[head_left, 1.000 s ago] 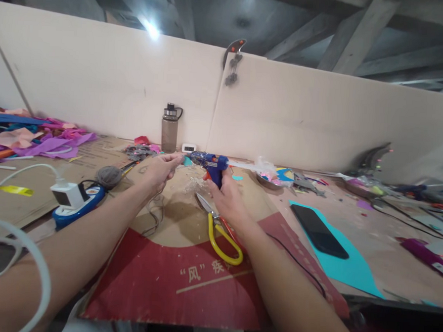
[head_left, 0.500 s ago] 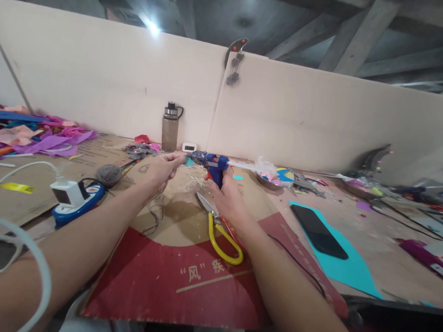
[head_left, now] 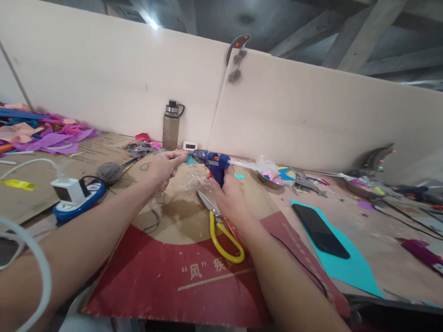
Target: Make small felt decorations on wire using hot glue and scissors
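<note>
My right hand is wrapped round the handle of a blue glue gun, whose nozzle points left. A whitish glue stick sticks out of its back end. At the nozzle, my left hand is pinched closed, its fingertips close to the tip; what they hold is too small to make out. Below the hands, scissors with yellow handles lie on a red and brown cardboard sheet. Grey yarn strands lie beneath my left wrist.
A water bottle and a small white clock stand at the back. On the left are a power strip, a grey yarn ball and coloured scraps. A phone lies on turquoise sheet at right.
The view has shifted very slightly. Both hands and the glue gun keep nearly the same pose, nozzle by my left fingertips.
</note>
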The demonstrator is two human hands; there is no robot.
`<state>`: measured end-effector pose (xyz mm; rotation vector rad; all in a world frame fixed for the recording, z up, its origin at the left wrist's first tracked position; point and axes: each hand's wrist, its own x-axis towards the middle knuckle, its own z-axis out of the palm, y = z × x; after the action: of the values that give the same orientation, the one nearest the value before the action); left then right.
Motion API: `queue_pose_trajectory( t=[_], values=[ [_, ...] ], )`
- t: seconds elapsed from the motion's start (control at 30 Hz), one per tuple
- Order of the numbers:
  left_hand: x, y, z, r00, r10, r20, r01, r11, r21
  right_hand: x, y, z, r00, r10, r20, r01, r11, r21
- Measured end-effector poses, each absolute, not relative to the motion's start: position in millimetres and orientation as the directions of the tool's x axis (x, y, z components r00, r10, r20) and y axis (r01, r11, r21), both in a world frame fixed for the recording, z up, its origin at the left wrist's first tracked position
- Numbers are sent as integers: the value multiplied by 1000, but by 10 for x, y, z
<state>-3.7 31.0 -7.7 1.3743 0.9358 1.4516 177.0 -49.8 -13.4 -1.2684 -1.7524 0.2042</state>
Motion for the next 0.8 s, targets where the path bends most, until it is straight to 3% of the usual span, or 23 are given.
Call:
queue_pose_trajectory(
  t=[0.8],
  values=[
    [-52, 294, -58, 7, 951, 309, -88, -308, 947, 1757, -544, -123, -45, 805, 592, 681, 458, -571]
  ],
)
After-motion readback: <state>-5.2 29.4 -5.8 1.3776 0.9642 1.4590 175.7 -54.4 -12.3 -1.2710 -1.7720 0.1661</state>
